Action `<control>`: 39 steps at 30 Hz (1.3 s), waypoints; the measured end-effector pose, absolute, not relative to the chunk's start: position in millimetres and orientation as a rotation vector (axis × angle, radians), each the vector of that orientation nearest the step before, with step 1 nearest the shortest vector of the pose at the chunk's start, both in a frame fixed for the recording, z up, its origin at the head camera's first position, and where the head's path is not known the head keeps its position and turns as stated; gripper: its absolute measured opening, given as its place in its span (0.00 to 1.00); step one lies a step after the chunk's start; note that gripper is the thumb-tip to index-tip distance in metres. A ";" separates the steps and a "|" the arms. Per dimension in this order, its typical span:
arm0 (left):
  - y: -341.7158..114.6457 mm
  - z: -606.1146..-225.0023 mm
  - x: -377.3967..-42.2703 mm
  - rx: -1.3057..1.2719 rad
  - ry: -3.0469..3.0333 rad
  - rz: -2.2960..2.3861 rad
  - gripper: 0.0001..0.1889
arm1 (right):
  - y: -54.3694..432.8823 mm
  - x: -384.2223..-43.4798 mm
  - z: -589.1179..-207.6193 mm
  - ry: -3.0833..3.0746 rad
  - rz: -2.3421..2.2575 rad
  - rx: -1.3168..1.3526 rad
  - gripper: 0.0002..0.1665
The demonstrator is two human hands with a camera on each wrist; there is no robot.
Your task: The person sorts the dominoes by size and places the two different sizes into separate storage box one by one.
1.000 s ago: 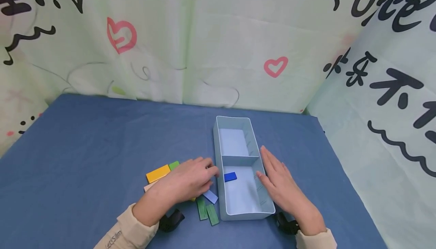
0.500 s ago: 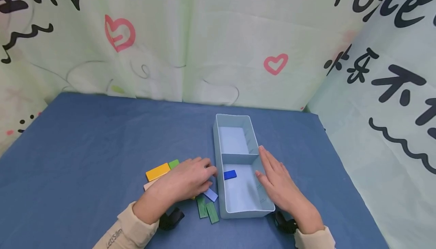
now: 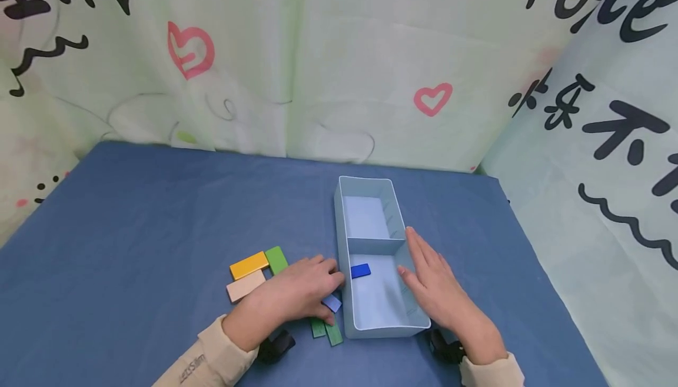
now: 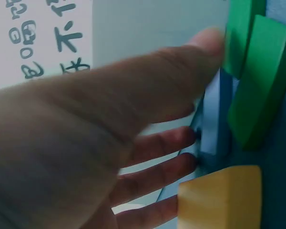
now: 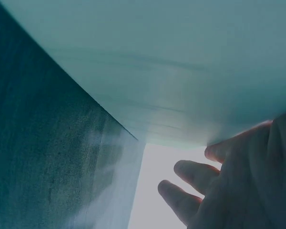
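Note:
My left hand (image 3: 299, 290) reaches over a group of coloured blocks just left of a pale blue two-part box (image 3: 377, 247). Its thumb and fingers are spread around a light blue block (image 3: 332, 302). In the left wrist view, the thumb tip lies right at a green block (image 4: 240, 36), and the fingers extend beyond the light blue block with a gap to the thumb. My right hand (image 3: 434, 284) lies straight-fingered along the box's right wall, thumb over the rim. Inside the box's near compartment is a dark blue block (image 3: 361, 270).
An orange block (image 3: 249, 266), a bright green block (image 3: 276, 260) and a beige block (image 3: 246, 286) lie left of the left hand. A darker green block (image 3: 333, 334) is by the box's near left corner. Blue cloth (image 3: 159, 228) covers the table; printed curtains (image 3: 349, 52) hang behind.
My left hand has shifted slightly right and toward the near side, its thumb now over the darker green blocks. More of the bright green and beige blocks shows. The right hand stays at the box.

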State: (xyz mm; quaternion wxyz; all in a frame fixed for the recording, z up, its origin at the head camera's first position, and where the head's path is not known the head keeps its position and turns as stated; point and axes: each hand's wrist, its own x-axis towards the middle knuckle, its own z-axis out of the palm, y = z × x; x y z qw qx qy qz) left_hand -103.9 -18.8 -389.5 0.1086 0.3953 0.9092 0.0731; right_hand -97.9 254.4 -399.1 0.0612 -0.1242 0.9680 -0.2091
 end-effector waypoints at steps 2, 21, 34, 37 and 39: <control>-17.9 -391.0 -104.3 1.156 2.669 0.208 0.28 | 254.4 -98.0 -399.3 2.928 -0.635 -0.370 0.43; -8.3 -387.2 -95.7 1.056 2.668 0.028 0.44 | 256.4 -99.1 -398.7 2.920 -0.661 -0.380 0.43; -4.6 -390.3 -92.2 0.964 2.690 0.024 0.47 | 254.2 -100.3 -398.4 2.910 -0.669 -0.354 0.43; -0.1 -395.1 -87.4 0.930 2.741 -0.004 0.52 | 253.9 -100.2 -398.1 2.910 -0.667 -0.367 0.43; 2.3 -396.6 -85.7 0.917 2.777 -0.020 0.50 | 253.8 -100.6 -397.2 2.916 -0.667 -0.377 0.43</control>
